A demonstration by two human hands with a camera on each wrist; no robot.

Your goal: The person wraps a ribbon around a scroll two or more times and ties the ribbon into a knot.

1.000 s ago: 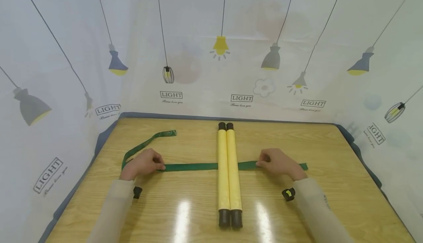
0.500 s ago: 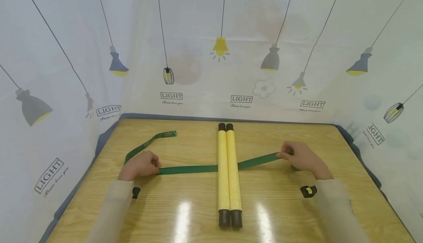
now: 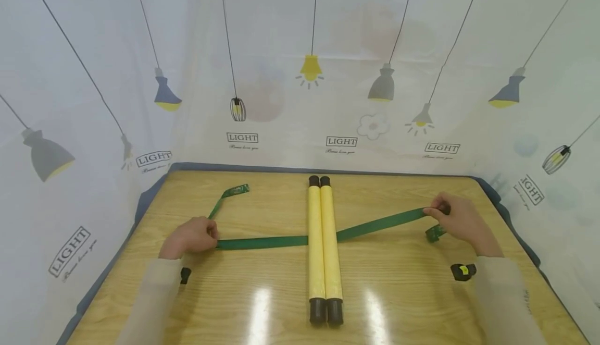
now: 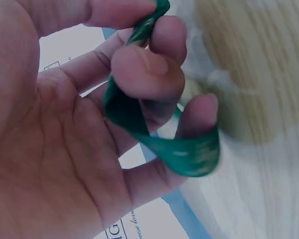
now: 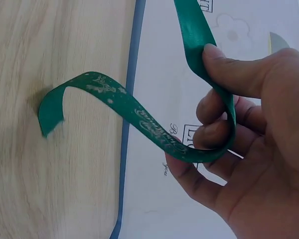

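Two yellow rods (image 3: 323,241) with dark end caps lie side by side on the table, pointing away from me. A green ribbon (image 3: 379,224) passes beneath them, reaching out to both sides. My left hand (image 3: 192,236) pinches it left of the rods; in the left wrist view the ribbon (image 4: 184,157) winds through curled fingers. To the right, my right hand (image 3: 461,220) pinches the other stretch between thumb and fingers, slightly raised. Past that grip, the ribbon's printed tail (image 5: 144,122) curls down with a frayed end. The part directly under the rods is hidden.
The wooden table (image 3: 262,272) has a blue-edged border at its back and sides. White sheeting (image 3: 281,105) printed with lamps stands around it. Beyond my left hand, the ribbon's other loose end (image 3: 236,191) rests on the tabletop.
My right hand has moved right and a little away, drawing the ribbon up at a slant. My left hand has shifted slightly left, pulling in part of its loose tail. The rods stay put.
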